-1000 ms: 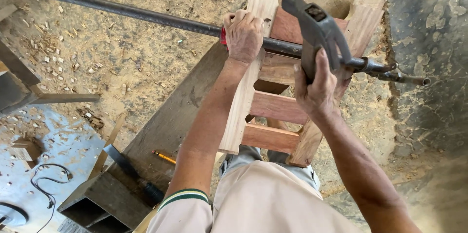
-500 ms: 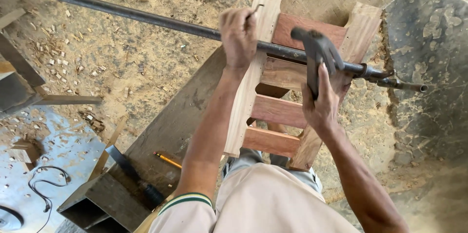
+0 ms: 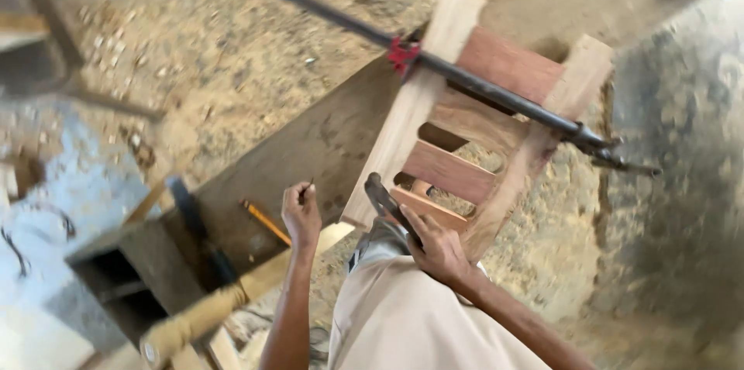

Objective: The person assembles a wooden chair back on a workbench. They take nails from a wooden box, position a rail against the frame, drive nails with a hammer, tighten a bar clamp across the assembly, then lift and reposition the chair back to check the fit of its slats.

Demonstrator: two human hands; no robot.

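Left hand [image 3: 301, 215] pinches a small nail, right hand [image 3: 435, 244] grips the hammer [image 3: 389, 206]. I'd seat the nail square on the clamped wooden frame [image 3: 473, 126] first, then tap lightly.

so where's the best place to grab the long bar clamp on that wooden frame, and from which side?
Probably the bare black bar of the bar clamp midway between the two pale uprights of the wooden frame, coming from above. It runs straight and exposed across the frame there, so a grip can wrap it. Avoid the red jaw end and the screw handle end, both knobbly and pressed against wood.
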